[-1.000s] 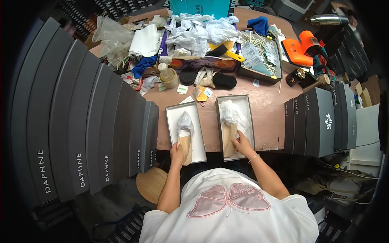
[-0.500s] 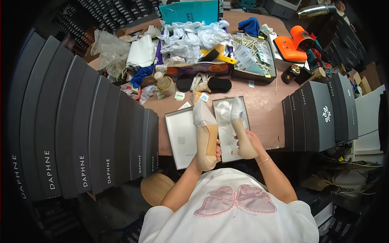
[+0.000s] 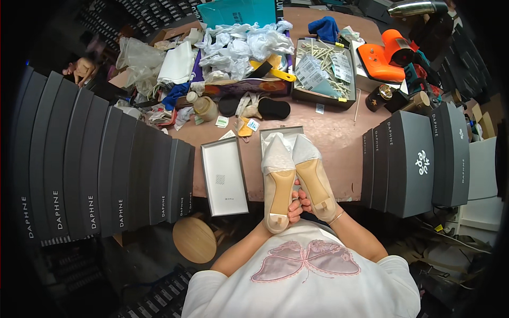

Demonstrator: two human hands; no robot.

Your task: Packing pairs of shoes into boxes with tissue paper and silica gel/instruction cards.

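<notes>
fingers point(image 3: 295, 208) of both hands wrapped round heels of beige shoe pair point(image 3: 293, 177), over open box point(image 3: 225, 175).

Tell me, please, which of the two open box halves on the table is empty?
The left box half, showing its bare white inside; the right box half lies partly hidden behind the two shoes.

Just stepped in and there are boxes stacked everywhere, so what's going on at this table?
A person holds a pair of beige high-heeled shoes, soles up, side by side above the brown table. The left hand grips the left beige shoe; the right hand grips the right beige shoe. White tissue covers both toes. Under the shoes lies an open shoe box, with its open grey-rimmed lid beside it. Rows of dark grey shoe boxes stand on either side.
</notes>
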